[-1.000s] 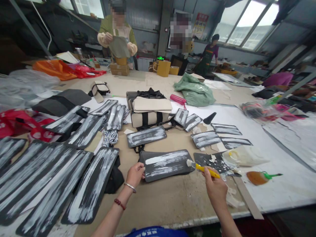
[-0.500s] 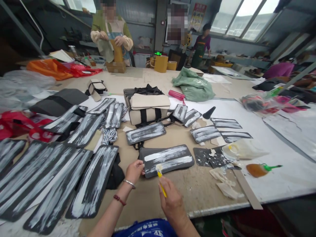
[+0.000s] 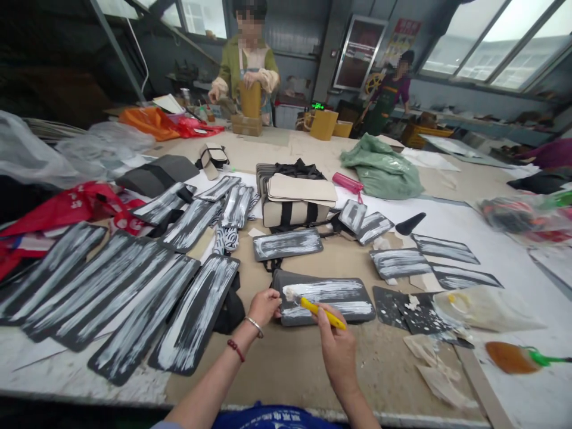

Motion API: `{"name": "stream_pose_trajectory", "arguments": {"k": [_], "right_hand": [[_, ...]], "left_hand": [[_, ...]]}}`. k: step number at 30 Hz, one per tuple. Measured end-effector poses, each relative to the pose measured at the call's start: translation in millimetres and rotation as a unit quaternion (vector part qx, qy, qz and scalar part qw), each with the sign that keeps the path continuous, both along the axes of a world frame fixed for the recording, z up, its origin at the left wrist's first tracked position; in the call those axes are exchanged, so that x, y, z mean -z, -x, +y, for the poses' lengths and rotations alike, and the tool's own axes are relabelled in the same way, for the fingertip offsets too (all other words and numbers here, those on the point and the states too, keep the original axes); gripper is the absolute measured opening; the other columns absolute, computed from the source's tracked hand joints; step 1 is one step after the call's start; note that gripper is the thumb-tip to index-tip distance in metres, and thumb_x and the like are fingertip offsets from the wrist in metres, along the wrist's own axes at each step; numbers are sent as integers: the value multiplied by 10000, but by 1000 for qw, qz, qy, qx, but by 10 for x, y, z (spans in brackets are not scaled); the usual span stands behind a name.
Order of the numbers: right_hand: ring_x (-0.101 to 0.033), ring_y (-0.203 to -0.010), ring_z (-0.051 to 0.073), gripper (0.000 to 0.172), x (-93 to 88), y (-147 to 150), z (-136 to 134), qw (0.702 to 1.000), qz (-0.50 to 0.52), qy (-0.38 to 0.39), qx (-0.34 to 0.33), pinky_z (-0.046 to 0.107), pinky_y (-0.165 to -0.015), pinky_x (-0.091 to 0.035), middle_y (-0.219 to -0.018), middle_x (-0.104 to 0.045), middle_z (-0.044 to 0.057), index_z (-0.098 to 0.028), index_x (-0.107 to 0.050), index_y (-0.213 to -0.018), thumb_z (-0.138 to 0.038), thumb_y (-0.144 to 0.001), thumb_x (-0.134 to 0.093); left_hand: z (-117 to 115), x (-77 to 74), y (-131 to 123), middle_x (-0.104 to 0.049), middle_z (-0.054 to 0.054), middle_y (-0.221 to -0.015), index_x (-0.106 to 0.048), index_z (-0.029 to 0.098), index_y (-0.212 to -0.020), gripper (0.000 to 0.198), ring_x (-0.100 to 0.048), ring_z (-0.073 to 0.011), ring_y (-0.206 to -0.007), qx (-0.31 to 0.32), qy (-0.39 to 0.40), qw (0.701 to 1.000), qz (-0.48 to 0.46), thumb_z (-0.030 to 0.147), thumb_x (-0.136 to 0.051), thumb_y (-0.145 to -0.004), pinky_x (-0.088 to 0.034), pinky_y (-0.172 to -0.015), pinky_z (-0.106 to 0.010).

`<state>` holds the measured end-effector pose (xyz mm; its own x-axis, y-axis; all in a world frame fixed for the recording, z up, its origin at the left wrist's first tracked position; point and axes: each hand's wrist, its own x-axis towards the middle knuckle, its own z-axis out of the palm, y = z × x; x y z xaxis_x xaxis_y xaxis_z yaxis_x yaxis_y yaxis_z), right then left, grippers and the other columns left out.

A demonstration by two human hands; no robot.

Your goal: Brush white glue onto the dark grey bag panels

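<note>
In front of me lies a stack of dark grey rounded panels (image 3: 328,302), its top one streaked with white glue. My right hand (image 3: 337,342) is closed round the yellow handle of a glue brush (image 3: 319,310). The brush's whitened tip rests on the top panel near its left end. At that left edge my left hand (image 3: 264,307) is closed, fingertips pinched on the panel's corner. Another glue-streaked panel (image 3: 288,244) lies just beyond the stack. To the left, several long streaked panels (image 3: 196,316) lie side by side.
Right of the stack are a glue-spattered dark sheet (image 3: 402,307), a clear plastic bag (image 3: 487,307) and a glue bottle (image 3: 513,357) with a green nozzle. Beige cases (image 3: 295,208) and a green bag (image 3: 379,167) stand farther back. A co-worker (image 3: 248,65) stands across the table.
My right hand has swung the brush to the upper left of the top panel, its handle now pointing right. The view has shifted left. The co-worker's hands have moved apart.
</note>
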<state>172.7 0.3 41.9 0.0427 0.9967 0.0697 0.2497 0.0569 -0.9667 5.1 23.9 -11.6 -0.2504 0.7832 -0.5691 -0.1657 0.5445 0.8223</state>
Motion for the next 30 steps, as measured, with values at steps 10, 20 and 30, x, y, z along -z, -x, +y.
{"name": "stream_pose_trajectory", "arguments": {"k": [10, 20, 30], "right_hand": [[-610, -791, 205, 415, 280, -425, 466, 992, -96, 3, 82, 307, -741, -471, -892, -643, 81, -160, -616, -893, -530, -782, -465], [-594, -658, 277, 667, 111, -1366, 866, 931, -266, -8, 250, 357, -613, -416, -705, -648, 120, -140, -651, -808, -722, -697, -345], [-614, -772, 224, 474, 50, -924, 279, 948, -279, -127, 86, 313, -715, -466, -868, -654, 110, -153, -648, -873, -562, -811, -418]], "left_hand": [[-30, -26, -8, -483, 82, -391, -514, 166, -614, 64, -495, -89, -359, 5, -17, 1000, 20, 116, -552, -620, -410, -391, -170], [-29, -64, -23, -489, 81, -381, -516, 170, -596, 36, -497, -99, -357, 7, -26, 999, 41, 142, -536, -608, -401, -383, -179], [-26, 21, -23, -496, 76, -398, -523, 162, -608, 87, -512, -88, -368, -14, -11, 1000, 20, 84, -535, -644, -438, -388, -167]]}}
